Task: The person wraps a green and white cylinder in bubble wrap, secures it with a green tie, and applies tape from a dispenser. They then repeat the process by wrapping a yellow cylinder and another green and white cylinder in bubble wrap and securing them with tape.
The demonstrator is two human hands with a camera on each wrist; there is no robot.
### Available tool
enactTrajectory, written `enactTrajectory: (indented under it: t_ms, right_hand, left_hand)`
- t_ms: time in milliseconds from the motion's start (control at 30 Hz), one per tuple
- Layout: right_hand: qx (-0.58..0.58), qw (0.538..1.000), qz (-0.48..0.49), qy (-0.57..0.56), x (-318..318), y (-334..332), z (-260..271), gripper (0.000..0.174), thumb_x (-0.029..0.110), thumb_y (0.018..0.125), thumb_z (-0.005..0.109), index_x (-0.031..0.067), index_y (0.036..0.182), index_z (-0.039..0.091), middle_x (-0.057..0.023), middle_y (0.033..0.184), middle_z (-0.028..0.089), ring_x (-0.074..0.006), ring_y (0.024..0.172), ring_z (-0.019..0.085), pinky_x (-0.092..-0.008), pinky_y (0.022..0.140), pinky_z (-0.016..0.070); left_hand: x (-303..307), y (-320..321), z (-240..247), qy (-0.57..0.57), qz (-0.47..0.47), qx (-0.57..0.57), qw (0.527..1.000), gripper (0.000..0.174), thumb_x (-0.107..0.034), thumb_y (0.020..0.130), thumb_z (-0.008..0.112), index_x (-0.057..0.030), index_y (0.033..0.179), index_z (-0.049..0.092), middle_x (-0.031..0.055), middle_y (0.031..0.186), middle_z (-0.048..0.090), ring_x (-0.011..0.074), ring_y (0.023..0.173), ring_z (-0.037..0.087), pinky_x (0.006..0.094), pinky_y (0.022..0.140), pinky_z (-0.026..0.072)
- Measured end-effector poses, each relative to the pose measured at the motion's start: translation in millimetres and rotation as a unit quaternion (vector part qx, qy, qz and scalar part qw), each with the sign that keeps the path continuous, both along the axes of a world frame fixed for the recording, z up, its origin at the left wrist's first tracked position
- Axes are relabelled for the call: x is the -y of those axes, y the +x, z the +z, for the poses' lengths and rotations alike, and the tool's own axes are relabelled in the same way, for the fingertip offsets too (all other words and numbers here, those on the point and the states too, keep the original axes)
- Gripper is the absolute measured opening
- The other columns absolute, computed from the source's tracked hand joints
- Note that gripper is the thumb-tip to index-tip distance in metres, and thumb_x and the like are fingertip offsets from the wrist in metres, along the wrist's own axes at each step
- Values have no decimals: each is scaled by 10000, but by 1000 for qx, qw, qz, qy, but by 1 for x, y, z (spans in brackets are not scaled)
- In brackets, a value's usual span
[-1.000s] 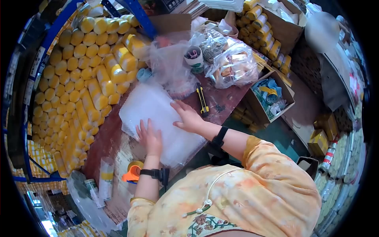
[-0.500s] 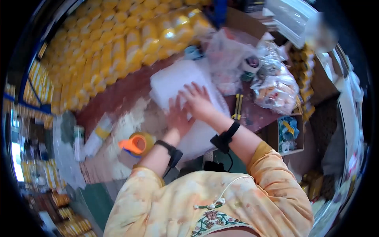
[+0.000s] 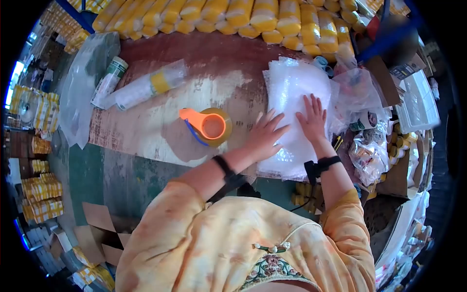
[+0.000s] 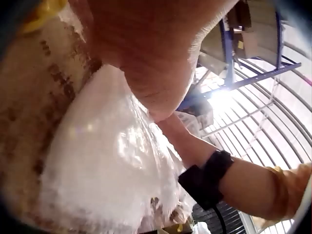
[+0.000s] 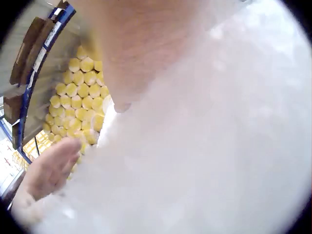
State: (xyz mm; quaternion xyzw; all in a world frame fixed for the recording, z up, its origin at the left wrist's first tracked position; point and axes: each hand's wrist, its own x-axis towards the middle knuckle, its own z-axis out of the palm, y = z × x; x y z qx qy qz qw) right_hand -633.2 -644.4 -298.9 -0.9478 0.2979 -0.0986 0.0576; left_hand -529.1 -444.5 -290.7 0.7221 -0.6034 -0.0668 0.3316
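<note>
R fingers (image 3: 308, 106) on plastic sheets (image 3: 288, 82); orange tool (image 3: 196, 118) head-cam only.

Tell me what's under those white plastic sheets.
The worn table shows along the left edge of the plastic sheets; what lies directly beneath them is covered, so I can't tell.

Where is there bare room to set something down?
The widest bare patch of red table lies between the long yellow wrapped rolls, the orange round plastic tool and the whitish plastic sheets. A narrower one separates that tool from the yellow-banded white roll. Right of the sheets, crumpled clear bags crowd the table.
</note>
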Motion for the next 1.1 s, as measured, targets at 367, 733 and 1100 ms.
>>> enactTrajectory:
  t_ms: [367,733,1100]
  right_hand:
    - [46,998,-31,30,-75,-18,54,649,302,792,668,179,1367,392,-115,1442,313,-335,1351,241,-582,1047,193]
    - [73,990,-108,46,-102,-24,74,635,290,788,671,187,1356,405,-135,1423,334,-351,1342,243,-567,1055,194]
    - [206,952,-224,40,5,-140,83,580,229,771,656,72,1294,461,-211,1350,407,-380,1243,382,-411,1030,322]
  left_hand:
    - [-214,91,11,-17,142,-45,989,460,-119,771,593,-39,1216,508,173,1283,450,365,1219,394,450,1017,327]
    - [-184,122,35,-64,106,-96,988,455,-151,797,589,-16,1220,495,186,1272,464,362,1226,395,438,1019,331]
    - [-14,47,85,-28,-117,32,992,495,-145,762,647,-84,1233,507,131,1325,421,371,1283,323,489,1052,254]
